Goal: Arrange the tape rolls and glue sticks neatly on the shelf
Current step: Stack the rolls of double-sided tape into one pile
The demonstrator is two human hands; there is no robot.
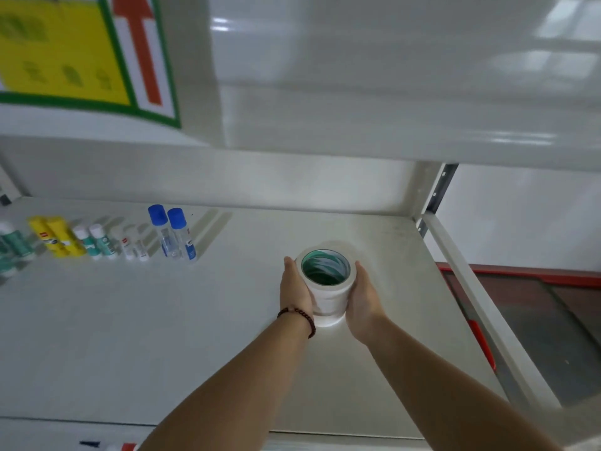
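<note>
A stack of white tape rolls [328, 297] with green inner cores stands on the grey shelf [162, 336], right of centre. My left hand [295, 288] presses its left side and my right hand [362, 297] presses its right side, so both hold the stack between them. Glue sticks stand in a row at the shelf's back left: two blue-capped clear ones [172, 232], two small white ones [133, 245], two white-and-teal ones [96, 240], two yellow ones [57, 236] and more teal ones [14, 244] at the left edge.
An upper shelf [390, 92] overhangs closely above. A yellow and green sign with a red arrow [81, 53] hangs at the top left. The shelf's right upright post [439, 190] stands at the back right; a dark floor with a red frame [536, 320] lies beyond.
</note>
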